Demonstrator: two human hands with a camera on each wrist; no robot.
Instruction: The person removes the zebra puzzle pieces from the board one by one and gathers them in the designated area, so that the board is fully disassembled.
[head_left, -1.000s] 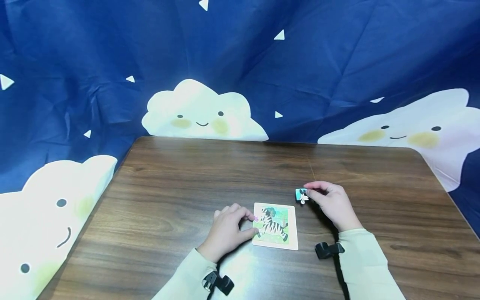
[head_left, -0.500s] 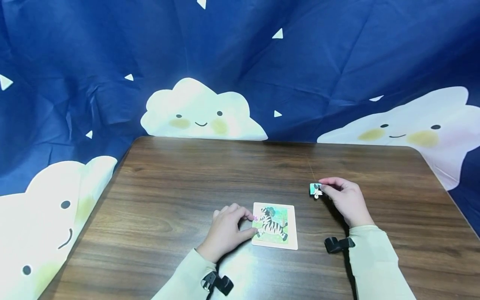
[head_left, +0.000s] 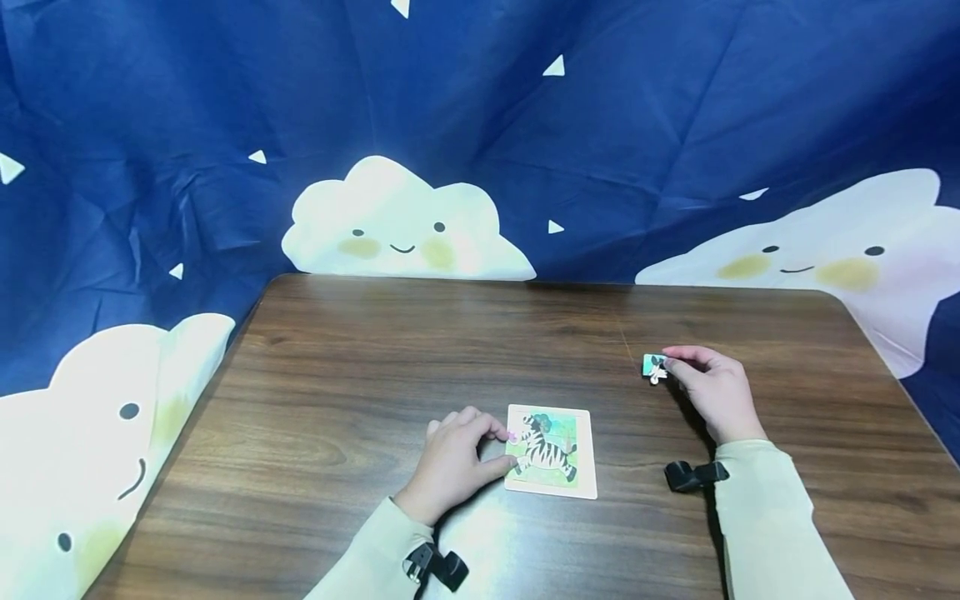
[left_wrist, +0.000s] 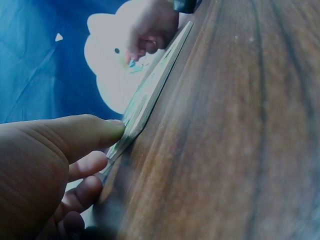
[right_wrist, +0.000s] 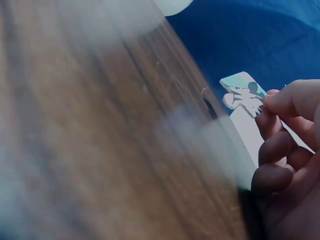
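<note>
Backdrop (head_left: 465, 100): blue cloth, creased, hanging beyond left hand (head_left: 450, 462) and right hand (head_left: 712, 398). Printed: small white triangles (head_left: 557, 68); smiling white clouds (head_left: 401, 208), one leftward of left hand, one beyond it, one beyond right hand, farther right. Table (head_left: 360, 358): brown wood-grain, rounded far corners, beneath both. Glare (head_left: 483, 537): near left hand.

Pale-green sleeves (head_left: 776, 508), black wrist cameras (head_left: 681, 477)

Brown wood-grain table (head_left: 375, 358), dark streaks, rounded far corners, square pale-rimmed zebra puzzle board (head_left: 587, 458) lying on it
</note>
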